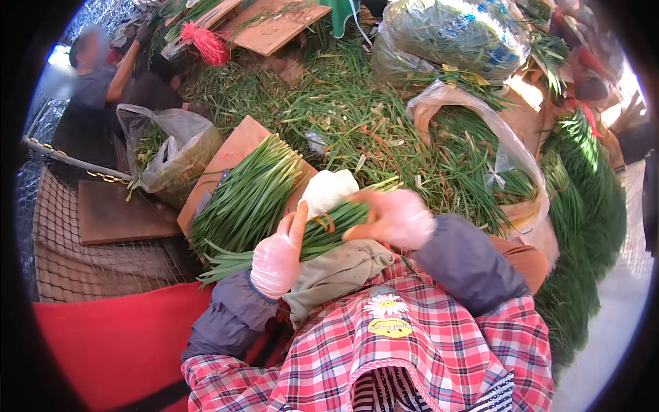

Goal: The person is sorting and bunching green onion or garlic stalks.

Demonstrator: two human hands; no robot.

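A bunch of long green chives (322, 237) lies across my lap, an orange band round its middle. My left hand (276, 261), in a thin translucent glove, holds the leafy side of the bunch, with a finger or two stretched upward along it. At the other end, my right hand (398, 218), gloved too and slightly blurred, has its thumb and fingers round the pale stalks. A larger pile of chives (250, 192) rests on a brown board (237, 141) just beyond my left hand. Behind the bunch sits a rounded white cloth-like thing (329, 192).
Loose chives (357, 110) cover the ground ahead. A clear bag of greens (168, 151) stands left, an open plastic bag (473, 103) right, and a large filled bag (456, 34) behind. Banded bunches (576, 185) line the right. Another person (103, 82) sits far left, near red ties (204, 44).
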